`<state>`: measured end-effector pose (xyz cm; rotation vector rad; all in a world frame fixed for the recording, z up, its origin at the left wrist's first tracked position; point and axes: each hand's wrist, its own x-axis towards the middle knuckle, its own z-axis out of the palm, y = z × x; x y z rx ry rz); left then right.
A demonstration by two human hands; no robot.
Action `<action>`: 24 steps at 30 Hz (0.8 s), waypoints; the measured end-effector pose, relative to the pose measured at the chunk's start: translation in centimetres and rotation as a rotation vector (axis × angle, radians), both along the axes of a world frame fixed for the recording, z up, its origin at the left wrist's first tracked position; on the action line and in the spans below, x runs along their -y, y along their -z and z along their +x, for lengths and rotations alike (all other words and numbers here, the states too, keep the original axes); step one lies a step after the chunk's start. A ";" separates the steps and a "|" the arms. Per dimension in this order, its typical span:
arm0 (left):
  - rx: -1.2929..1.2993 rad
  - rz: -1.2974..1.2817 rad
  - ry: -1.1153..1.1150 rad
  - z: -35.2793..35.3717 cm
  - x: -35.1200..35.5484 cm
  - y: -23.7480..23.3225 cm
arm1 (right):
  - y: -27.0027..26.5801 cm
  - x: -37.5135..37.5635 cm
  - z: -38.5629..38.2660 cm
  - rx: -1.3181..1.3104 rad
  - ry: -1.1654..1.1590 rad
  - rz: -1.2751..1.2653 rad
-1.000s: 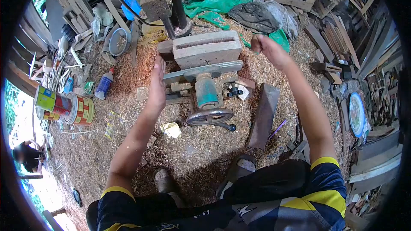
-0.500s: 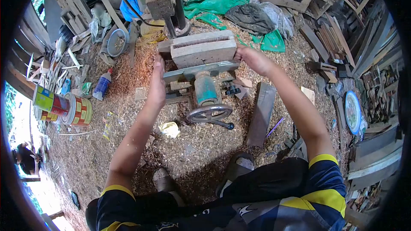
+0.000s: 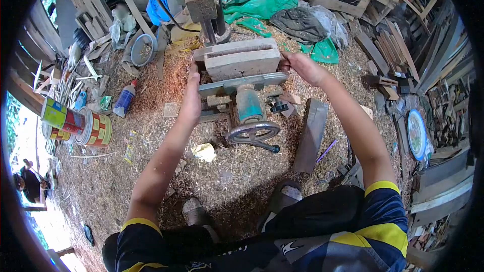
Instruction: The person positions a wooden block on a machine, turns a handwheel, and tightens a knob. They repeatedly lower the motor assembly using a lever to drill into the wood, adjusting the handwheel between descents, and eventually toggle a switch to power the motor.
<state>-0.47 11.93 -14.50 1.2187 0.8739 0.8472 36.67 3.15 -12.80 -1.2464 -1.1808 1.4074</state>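
Note:
A pale wooden block (image 3: 243,65) with a long slot along its upper side rests on the metal machine table (image 3: 244,83). My left hand (image 3: 190,102) is at its left end, the fingers reaching forward along the side and partly hidden. At the right end, my right hand (image 3: 304,68) has its fingers bent against the wood. The block sits between both hands. Below the table are a teal-painted column (image 3: 248,106) and a round metal handwheel (image 3: 253,132). Behind the block stands the machine's upright spindle (image 3: 207,17).
Wood shavings cover the floor. A dark timber (image 3: 310,136) lies to the right of the handwheel. On the left are a blue bottle (image 3: 124,99), a bucket (image 3: 143,50) and paint cans (image 3: 95,127). Green plastic sheeting (image 3: 267,4) and scrap wood (image 3: 388,45) lie farther back.
The view has shifted slightly, so most things appear a little farther right. The block's rear part has come more into sight behind the slot. Both hands stay at its ends.

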 end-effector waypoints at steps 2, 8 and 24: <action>-0.038 0.100 -0.008 0.0 0.3 -0.5 | 0.0 -0.3 1.1 0.191 0.018 0.089; -0.249 0.726 -0.074 0.0 0.6 -2.4 | -6.1 2.0 -2.7 0.631 0.277 0.595; -0.697 1.236 0.341 -5.0 1.0 -8.3 | -1.4 8.7 -7.6 0.820 0.625 0.826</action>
